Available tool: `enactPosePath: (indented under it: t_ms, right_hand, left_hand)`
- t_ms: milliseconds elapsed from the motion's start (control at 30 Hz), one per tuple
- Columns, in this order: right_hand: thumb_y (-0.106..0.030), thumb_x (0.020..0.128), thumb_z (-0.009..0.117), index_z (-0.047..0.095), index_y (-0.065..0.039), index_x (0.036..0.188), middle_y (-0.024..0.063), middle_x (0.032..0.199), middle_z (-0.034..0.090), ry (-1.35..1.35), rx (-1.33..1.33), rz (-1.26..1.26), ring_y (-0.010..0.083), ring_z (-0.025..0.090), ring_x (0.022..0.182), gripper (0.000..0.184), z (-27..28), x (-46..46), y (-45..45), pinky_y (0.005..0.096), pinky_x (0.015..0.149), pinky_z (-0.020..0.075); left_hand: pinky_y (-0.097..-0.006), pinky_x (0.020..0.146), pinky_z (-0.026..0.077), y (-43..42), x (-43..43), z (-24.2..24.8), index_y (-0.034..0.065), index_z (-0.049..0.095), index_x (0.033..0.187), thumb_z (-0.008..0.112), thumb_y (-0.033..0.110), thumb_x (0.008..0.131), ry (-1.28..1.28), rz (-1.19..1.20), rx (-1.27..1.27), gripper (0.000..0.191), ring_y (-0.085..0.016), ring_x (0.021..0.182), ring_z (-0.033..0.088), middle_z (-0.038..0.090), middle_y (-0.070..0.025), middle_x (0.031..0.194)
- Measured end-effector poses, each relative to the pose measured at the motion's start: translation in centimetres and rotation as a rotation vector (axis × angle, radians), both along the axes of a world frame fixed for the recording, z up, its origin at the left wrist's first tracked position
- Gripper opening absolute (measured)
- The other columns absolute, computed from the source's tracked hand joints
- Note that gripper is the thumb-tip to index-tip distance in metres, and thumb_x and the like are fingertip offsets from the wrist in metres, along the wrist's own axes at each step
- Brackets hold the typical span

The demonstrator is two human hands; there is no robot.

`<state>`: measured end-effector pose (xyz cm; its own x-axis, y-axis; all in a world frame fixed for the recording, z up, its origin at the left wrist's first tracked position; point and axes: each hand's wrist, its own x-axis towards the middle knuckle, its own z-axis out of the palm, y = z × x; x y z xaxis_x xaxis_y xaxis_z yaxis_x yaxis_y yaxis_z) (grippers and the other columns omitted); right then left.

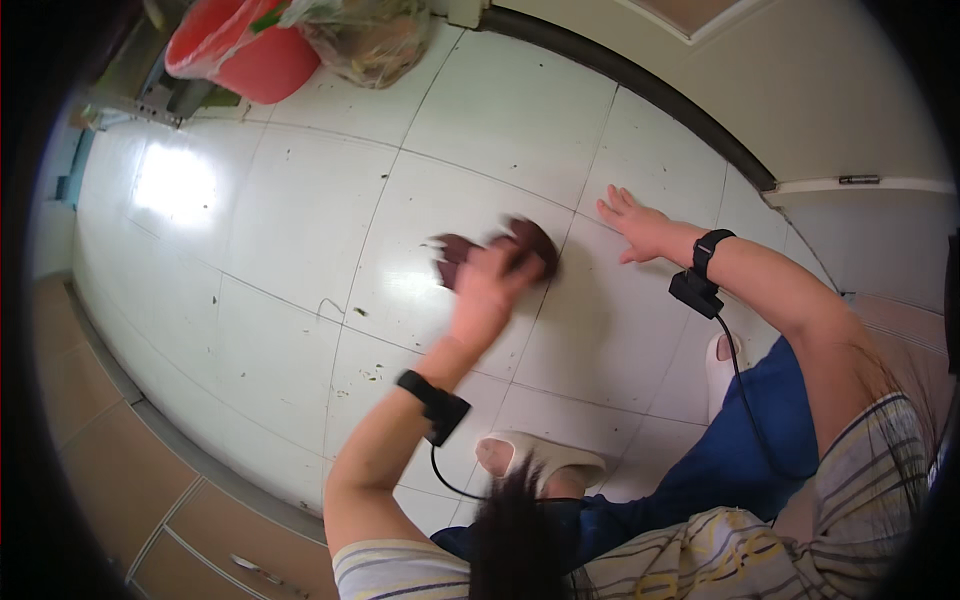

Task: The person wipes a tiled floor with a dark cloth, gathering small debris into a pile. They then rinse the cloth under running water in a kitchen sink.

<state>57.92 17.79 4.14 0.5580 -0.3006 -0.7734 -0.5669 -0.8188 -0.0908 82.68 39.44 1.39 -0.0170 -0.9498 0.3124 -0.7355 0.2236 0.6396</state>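
My left hand [487, 289] is over the white tiled floor [465, 187], blurred by motion. Its fingers are on a dark maroon cloth [538, 247], bunched in two lobes on either side of the hand. Small dark crumbs and bits [369, 373] are scattered on the tiles near my left wrist. To the right, my right hand [634, 225] is held low over the floor with its fingers spread and nothing in it. Each wrist wears a black strap with a small cabled box.
A red bucket [262, 67] with a plastic liner stands at the upper left beside a clear bag [367, 45] of plant scraps. Brown cabinets [120, 457] line the lower left. A dark baseboard [600, 60] runs along the upper right. My feet in white slippers [577, 454] are below.
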Motion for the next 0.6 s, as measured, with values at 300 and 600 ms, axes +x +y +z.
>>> enactPosePath:
  t_ms: [300, 600]
  right_hand:
    - [-0.036, 0.080, 0.076, 0.021, -0.004, 0.153, 0.0280, 0.158, 0.018, 0.126, 0.052, -0.091, 0.0399, 0.028, 0.144, 0.097, 2.2, 4.4, -1.2, 0.0427, 0.115, 0.0329]
    - [-0.046, 0.091, 0.062, 0.046, -0.002, 0.142, 0.0221, 0.140, 0.052, -0.223, 0.148, -0.402, 0.0299, 0.054, 0.125, 0.069, 13.3, 24.7, -4.9, 0.0391, 0.103, 0.0443]
  left_hand:
    - [-0.0429, 0.083, 0.045, 1.6, 6.2, -3.9, 0.0248, 0.072, 0.109, 0.059, 0.011, 0.079, -0.210, 0.147, 0.087, 0.035, -0.029, 0.110, 0.053, 0.056, -0.0059, 0.122]
    - [-0.0462, 0.081, 0.045, -3.8, 8.4, -2.5, 0.0214, 0.072, 0.113, 0.059, 0.005, 0.078, -0.137, 0.330, 0.062, 0.040, -0.032, 0.116, 0.049, 0.055, -0.0103, 0.125]
